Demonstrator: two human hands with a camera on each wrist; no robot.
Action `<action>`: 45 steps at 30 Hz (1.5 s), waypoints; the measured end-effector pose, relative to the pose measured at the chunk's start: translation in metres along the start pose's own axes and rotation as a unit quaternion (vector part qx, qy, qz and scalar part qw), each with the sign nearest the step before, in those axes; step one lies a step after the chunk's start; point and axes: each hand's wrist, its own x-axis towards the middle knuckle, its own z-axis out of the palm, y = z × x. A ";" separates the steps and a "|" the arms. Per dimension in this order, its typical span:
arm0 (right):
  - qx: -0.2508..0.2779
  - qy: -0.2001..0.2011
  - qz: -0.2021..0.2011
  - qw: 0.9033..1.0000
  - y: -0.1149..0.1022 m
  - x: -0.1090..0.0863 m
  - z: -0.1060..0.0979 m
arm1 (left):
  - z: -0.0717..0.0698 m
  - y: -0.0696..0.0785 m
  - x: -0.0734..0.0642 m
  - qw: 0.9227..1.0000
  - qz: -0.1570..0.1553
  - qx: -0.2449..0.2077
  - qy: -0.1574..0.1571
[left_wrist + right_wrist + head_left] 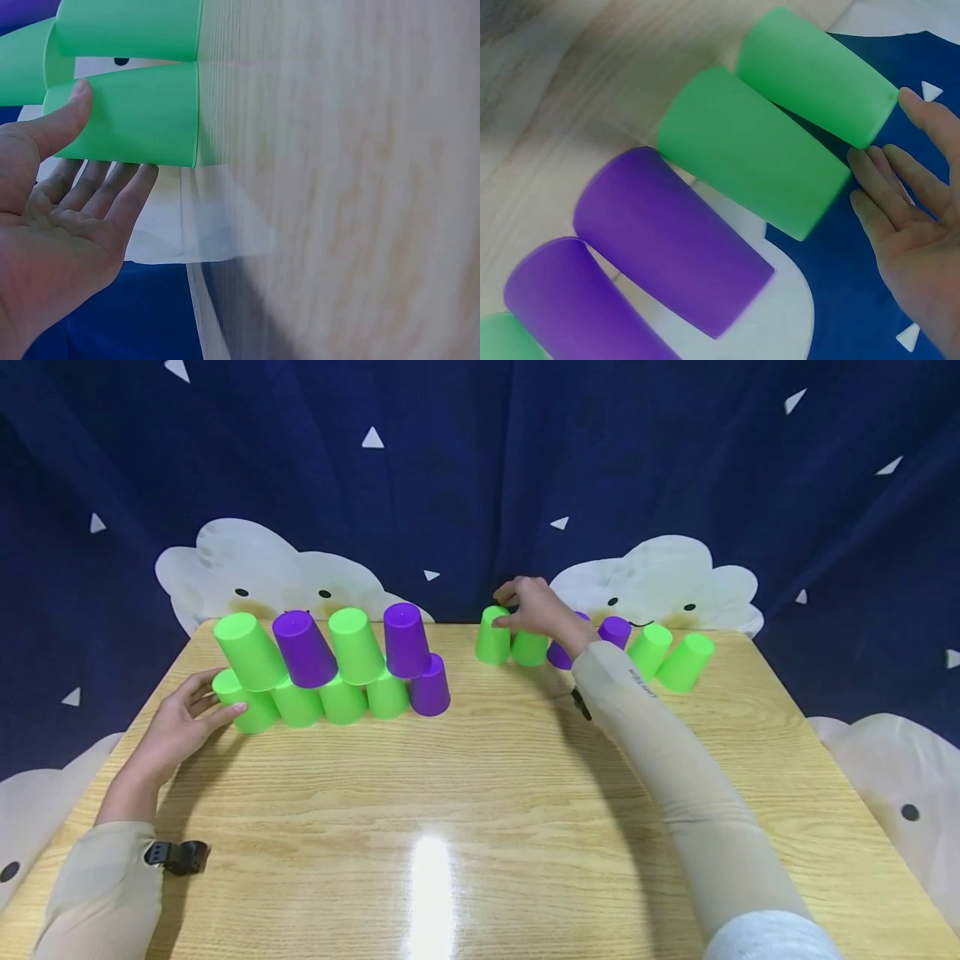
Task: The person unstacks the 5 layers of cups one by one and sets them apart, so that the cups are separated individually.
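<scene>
At the left, upside-down cups stand in two tiers. My left hand point(180, 718) curls round the leftmost lower green cup point(135, 116), thumb on its front and fingers along its far side. The upper tier has a green cup point(251, 652), a purple cup point(306, 650), another green cup point(357, 647) and another purple cup point(407, 642). Beyond the middle, my right hand point(536, 608) pinches the top end of the left-end green cup point(814, 79) of a separate row, its thumb and fingertips at opposite edges. That cup stands upright on its rim.
Several more upside-down cups extend the right row, including a green cup point(754, 154), a purple cup point(671, 240) and a green end cup point(686, 663). The wooden table point(337, 827) ends at a dark blue curtain point(480, 468) with white clouds.
</scene>
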 end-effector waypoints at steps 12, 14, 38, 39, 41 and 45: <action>0.105 0.045 -0.082 0.990 -0.039 -0.010 -0.013 | 0.002 0.001 0.000 1.000 -0.003 0.000 0.001; 0.140 0.049 -0.100 0.984 -0.049 -0.012 -0.011 | 0.002 0.001 0.001 1.000 -0.003 -0.002 0.000; 0.283 0.046 -0.134 0.949 -0.099 -0.012 0.046 | 0.003 -0.002 -0.001 1.000 -0.002 0.004 0.005; 0.282 0.048 -0.135 0.949 -0.099 -0.012 0.047 | 0.003 -0.002 0.000 1.000 -0.001 0.004 0.005; 0.281 0.049 -0.135 0.949 -0.099 -0.012 0.047 | 0.003 -0.002 0.000 1.000 0.000 0.003 0.006; 0.283 0.044 -0.136 0.948 -0.100 -0.012 0.046 | 0.004 -0.002 0.000 1.000 0.000 0.007 0.007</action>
